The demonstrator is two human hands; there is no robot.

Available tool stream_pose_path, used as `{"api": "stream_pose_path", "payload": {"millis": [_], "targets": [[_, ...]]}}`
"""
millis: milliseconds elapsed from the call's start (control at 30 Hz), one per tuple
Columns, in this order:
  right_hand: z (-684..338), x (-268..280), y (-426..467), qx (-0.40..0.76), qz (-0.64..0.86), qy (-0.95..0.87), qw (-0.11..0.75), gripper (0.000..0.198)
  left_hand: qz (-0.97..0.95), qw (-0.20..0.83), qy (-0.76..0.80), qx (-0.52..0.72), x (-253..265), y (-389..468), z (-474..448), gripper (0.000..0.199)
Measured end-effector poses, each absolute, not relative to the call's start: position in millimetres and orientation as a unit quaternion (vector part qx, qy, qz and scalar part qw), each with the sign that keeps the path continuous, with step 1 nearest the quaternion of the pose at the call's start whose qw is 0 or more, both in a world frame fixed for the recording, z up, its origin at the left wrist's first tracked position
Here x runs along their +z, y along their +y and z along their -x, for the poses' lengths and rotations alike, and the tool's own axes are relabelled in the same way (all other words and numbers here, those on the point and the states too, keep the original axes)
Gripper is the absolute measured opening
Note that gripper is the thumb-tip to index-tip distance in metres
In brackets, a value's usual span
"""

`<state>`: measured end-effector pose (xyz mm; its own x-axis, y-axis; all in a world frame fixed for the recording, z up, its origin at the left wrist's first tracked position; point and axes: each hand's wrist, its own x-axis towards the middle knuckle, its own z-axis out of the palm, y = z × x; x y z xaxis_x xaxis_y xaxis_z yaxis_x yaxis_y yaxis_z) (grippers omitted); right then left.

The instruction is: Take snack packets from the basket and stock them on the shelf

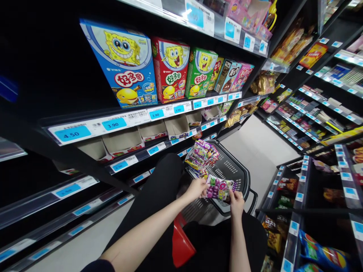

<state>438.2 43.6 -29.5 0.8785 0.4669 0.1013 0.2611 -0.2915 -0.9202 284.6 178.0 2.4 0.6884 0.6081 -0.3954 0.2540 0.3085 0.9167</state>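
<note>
Both hands pinch a purple candy bag (217, 188) with grape pictures on it, held flat between them. My left hand (197, 189) has its left end and my right hand (236, 202) has its right end, where a ring shows on a finger. Below and beyond the bag stands a dark grey shopping basket (246, 177) with slotted walls. Several more colourful candy packets (200, 154) lie heaped at the basket's left side, just past my left hand.
On the left shelf stand a blue snack box (127, 71), a red box (171, 70) and a green box (200, 73). Open cardboard trays (121, 143) sit one level lower. Snack racks (320, 113) line the right side. Pale floor (258, 139) runs between the shelves.
</note>
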Motion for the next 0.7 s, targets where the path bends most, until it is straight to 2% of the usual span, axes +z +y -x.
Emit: {"api": "stream_pose_path", "payload": {"millis": [167, 300, 500, 700], "targets": [[-433.1, -29.0, 47.2, 0.104, 0.857, -0.212, 0.457, 0.042, -0.613, 0.661, 0.407, 0.148, 0.4, 181.8, -286.4, 0.026], [-435.0, -33.4, 49.0, 0.143, 0.859, -0.220, 0.441, 0.045, -0.592, 0.671, 0.423, 0.143, -1.8, 184.1, -287.5, 0.026], [-442.0, -35.0, 44.4, 0.216, 0.799, -0.232, 0.511, 0.044, -0.554, 0.707, 0.420, 0.132, -6.4, 185.8, -284.3, 0.028], [-450.8, -37.0, 33.4, 0.247, 0.712, -0.246, 0.609, 0.031, -0.480, 0.778, 0.384, 0.126, -0.7, 186.9, -286.0, 0.023]]}}
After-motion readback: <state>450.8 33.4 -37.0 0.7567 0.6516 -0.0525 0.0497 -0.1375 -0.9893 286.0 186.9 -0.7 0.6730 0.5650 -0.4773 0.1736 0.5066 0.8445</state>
